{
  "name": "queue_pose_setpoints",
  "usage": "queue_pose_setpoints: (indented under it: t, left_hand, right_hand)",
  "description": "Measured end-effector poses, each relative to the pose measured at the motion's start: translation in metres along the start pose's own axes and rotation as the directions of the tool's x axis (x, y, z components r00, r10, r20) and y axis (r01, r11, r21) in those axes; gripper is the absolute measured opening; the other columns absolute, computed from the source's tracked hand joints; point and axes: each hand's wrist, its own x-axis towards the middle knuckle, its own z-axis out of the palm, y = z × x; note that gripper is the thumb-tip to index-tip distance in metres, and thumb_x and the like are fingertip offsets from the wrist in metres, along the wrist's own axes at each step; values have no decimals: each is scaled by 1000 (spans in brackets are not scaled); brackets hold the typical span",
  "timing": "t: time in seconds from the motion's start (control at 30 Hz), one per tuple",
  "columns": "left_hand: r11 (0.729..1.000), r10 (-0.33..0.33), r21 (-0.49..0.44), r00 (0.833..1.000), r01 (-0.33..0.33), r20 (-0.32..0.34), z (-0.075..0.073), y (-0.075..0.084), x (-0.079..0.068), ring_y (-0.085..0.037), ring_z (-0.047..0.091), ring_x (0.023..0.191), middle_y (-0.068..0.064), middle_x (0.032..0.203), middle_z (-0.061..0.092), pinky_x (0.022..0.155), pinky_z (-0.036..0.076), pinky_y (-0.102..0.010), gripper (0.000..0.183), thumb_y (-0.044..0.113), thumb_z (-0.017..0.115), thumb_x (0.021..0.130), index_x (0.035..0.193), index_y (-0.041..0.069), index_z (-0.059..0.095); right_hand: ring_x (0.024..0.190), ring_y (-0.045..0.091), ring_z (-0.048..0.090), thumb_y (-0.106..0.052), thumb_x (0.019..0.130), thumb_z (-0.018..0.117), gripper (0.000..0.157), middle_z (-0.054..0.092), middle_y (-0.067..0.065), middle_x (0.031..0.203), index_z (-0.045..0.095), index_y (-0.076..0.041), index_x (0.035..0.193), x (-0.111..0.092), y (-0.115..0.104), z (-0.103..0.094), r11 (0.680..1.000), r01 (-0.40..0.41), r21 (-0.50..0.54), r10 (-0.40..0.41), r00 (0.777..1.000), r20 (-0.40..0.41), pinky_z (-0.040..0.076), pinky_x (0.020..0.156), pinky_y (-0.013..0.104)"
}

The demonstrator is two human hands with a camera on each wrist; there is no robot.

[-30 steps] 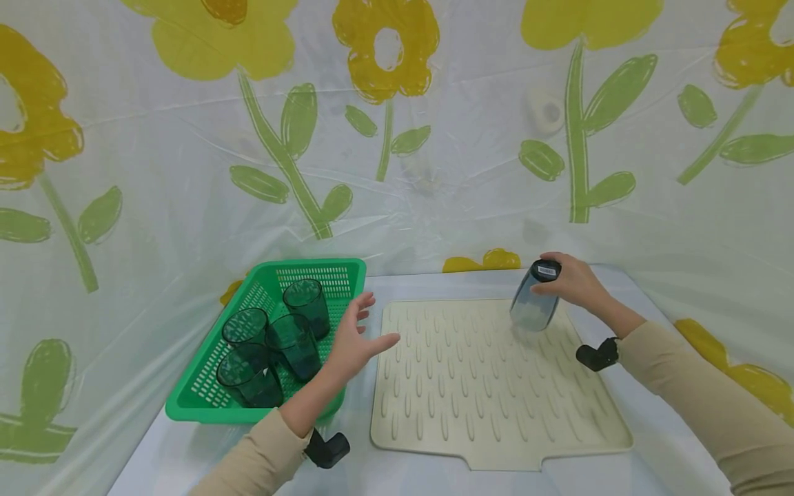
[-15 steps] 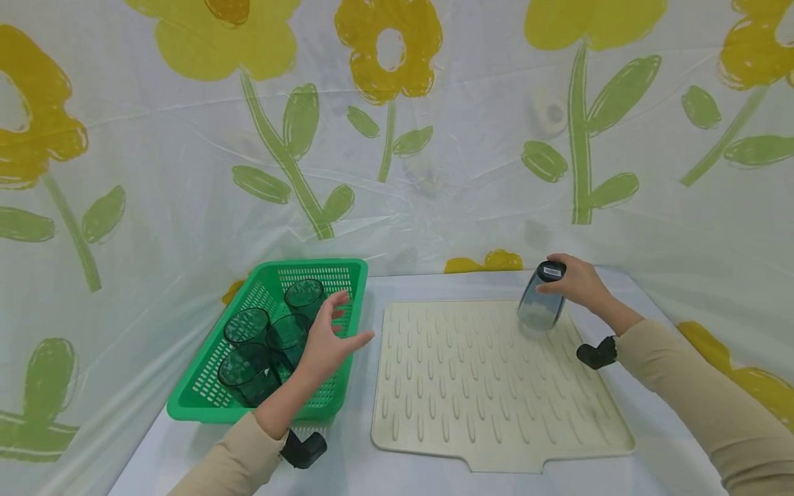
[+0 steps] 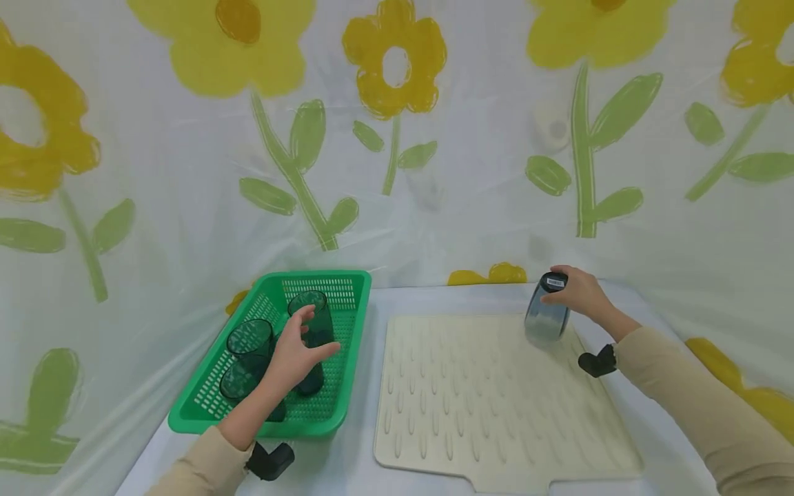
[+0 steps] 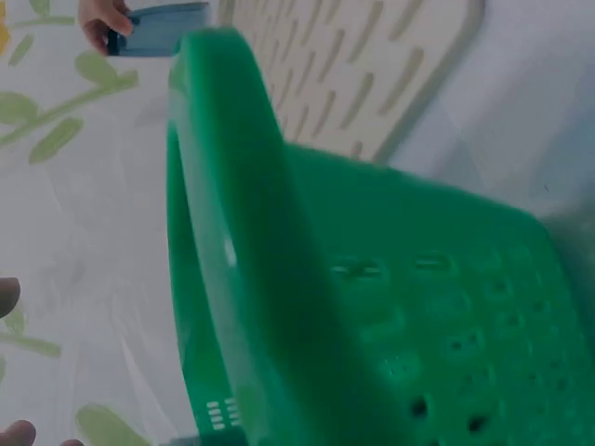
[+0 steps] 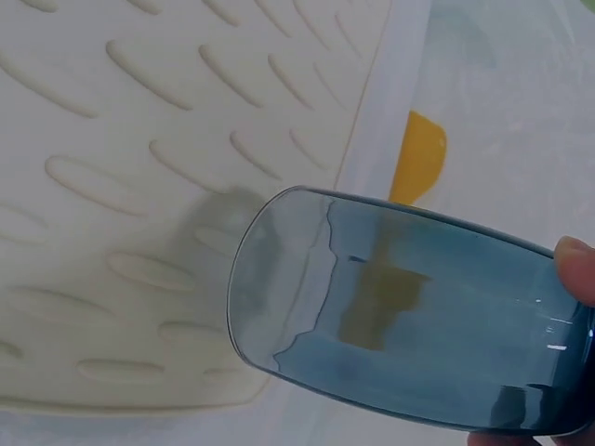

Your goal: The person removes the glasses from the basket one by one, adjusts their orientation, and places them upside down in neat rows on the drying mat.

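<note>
By its dark base, my right hand (image 3: 582,293) grips a blue-tinted drinking glass (image 3: 544,318), tilted with its mouth down. The glass is over the far right part of a cream ridged mat (image 3: 459,399); whether its rim touches is hard to tell. In the right wrist view, the clear rim end of the glass (image 5: 418,307) casts a shadow on the mat (image 5: 102,242). My left hand (image 3: 293,357), fingers spread and holding nothing, hovers over a green plastic basket (image 3: 298,430). Several dark tinted glasses (image 3: 249,337) stand inside, partly hidden by that hand.
A white cloth covers the table (image 3: 366,455). Behind it hangs a pale flowered curtain (image 3: 434,227). In the left wrist view, the basket's raised rim (image 4: 232,214) fills much of the frame. A strip of cloth lies between basket and mat.
My left hand has moved left, from the gap beside the basket to above the glasses. The glass in my right hand has shifted slightly right. The head view has tipped up a little.
</note>
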Motion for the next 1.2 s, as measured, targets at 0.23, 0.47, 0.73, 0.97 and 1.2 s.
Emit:
queue_pose_setpoints:
  t: [0.23,0.47,0.73,0.97,1.2]
  left_hand:
    - [994,-32,108,999,30,16,-19,-9,-2,-43,27,128,-24,141,25,95,36,-56,77,22,66,83,142,1,21]
    - [978,-48,205,998,41,33,-23,-13,-2,-44,24,128,-26,141,24,93,34,-60,74,19,64,83,141,0,22]
    - [929,-40,368,999,33,10,-25,-26,-4,-52,24,123,-32,138,25,91,34,-63,72,17,67,81,138,-4,28]
    - [879,-55,475,998,46,6,-26,-29,-1,-54,27,119,-33,136,26,88,35,-63,70,17,70,79,135,-5,33]
    - [855,-88,516,995,48,53,-28,-26,10,-57,26,118,-37,134,25,91,32,-64,78,21,70,79,137,-8,27]
  right_hand:
    - [105,45,47,-28,77,70,77,41,34,126,34,10,134,8,3,0,999,-2,-42,3,1000,20,45,80,52]
    - [107,49,45,-27,76,71,76,40,36,127,36,12,132,14,7,5,998,27,-65,-24,999,45,43,83,56]
    - [107,49,44,-24,77,71,76,40,37,124,33,15,130,16,18,8,999,6,-48,-1,994,107,43,82,55]
    - [109,49,42,-22,79,69,78,37,39,124,25,17,131,17,16,7,999,-22,-27,27,986,165,42,84,55]
    - [108,49,42,-19,79,68,80,36,40,124,22,19,131,20,15,8,998,-46,-36,52,981,185,42,85,55]
